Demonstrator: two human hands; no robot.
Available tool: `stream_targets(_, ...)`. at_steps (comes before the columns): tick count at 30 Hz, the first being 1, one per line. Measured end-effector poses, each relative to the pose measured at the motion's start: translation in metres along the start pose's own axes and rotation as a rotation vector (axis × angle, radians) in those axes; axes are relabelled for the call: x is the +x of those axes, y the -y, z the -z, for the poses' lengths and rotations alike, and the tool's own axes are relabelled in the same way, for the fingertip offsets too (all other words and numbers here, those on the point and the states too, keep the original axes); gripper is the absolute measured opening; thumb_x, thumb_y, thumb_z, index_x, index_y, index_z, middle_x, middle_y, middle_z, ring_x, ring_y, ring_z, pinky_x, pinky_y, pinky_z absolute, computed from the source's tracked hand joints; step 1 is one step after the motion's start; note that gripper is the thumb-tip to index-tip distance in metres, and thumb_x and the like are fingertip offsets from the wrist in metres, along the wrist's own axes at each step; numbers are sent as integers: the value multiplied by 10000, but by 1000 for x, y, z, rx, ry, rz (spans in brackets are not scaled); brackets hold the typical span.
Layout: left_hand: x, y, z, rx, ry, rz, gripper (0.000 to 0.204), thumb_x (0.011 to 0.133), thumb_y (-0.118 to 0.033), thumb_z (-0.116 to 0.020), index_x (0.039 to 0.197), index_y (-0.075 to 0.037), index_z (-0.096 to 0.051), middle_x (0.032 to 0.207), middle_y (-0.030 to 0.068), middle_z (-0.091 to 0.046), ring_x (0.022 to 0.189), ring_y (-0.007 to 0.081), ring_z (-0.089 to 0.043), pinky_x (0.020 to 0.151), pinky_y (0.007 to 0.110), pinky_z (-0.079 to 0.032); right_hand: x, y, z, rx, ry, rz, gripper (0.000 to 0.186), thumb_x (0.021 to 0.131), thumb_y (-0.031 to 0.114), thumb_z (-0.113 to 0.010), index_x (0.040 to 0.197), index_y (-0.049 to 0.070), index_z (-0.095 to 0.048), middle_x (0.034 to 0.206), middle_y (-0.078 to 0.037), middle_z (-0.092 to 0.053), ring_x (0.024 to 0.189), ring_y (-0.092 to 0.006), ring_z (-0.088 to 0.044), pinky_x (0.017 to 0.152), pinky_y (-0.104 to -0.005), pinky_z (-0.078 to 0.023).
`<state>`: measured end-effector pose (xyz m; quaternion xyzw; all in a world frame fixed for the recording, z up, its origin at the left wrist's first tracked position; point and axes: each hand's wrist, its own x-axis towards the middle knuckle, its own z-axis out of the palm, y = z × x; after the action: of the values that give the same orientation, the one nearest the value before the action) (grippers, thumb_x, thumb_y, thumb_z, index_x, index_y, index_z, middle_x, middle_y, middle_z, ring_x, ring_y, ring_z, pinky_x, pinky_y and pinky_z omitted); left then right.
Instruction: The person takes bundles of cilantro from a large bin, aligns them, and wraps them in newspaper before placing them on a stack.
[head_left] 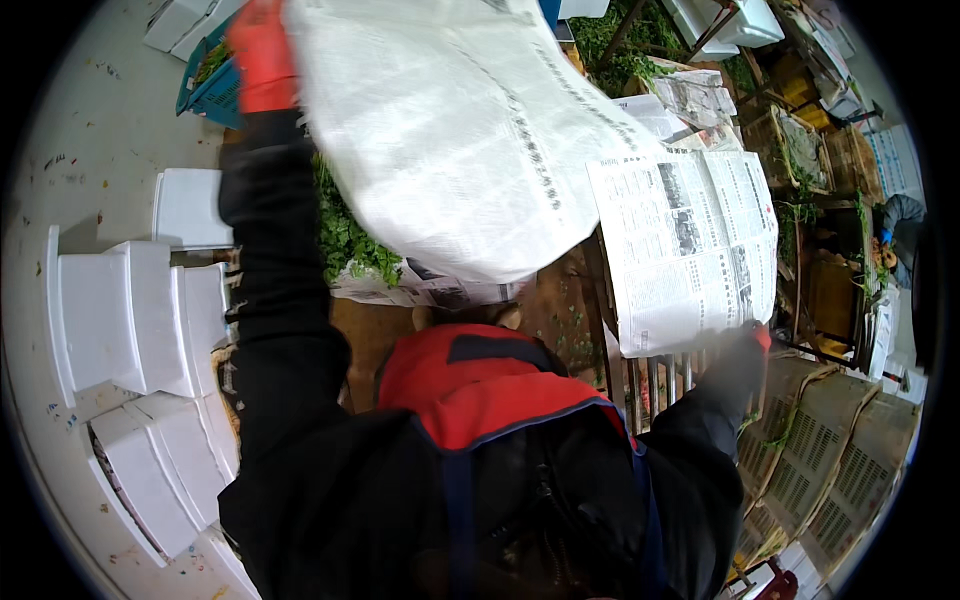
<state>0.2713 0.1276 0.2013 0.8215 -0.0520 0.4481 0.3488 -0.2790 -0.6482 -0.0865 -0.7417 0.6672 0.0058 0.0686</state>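
Observation:
A large white sheet (440, 120) with faint lines of print spreads across the upper middle, its left edge blurred. My left hand (265, 55), in a red glove, is closed at that edge near the top; its fingers are smeared. Leafy greens (350, 225) show from under the sheet, lying on newspaper (440, 288). To the right a printed newspaper (685, 250) lies over a slatted metal rack (660, 385). My right hand (763, 338), also red-gloved, is at its lower right corner, mostly hidden by the blurred sleeve.
White foam boxes (115, 315) stand along the left, with a teal basket (215, 90) holding greens at the upper left. More greens (620, 40) lie at the top right. Plastic crates (820, 450) line the right side. A person's sleeve (903, 225) shows at the far right.

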Motion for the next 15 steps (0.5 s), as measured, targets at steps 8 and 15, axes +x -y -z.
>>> stream_targets(8,170,170,296,318,-589,-120,199,793,-212,-590,840,-20,-610,815,121,-644,767,284,-622,638,414,-492,-262,209,87,878,47,715,346,885,21,-488,1223,5,-559,1166,-122,-621,1051,-205,-593,924,-297,-438)
stream_targets(15,165,160,378,-277,-945,18,216,722,-138,-563,834,41,-515,835,187,-594,743,318,-580,589,470,-477,-557,444,41,872,468,1802,401,784,-2,-587,1180,63,-580,1166,-158,-584,1093,-350,-529,945,-399,-422)
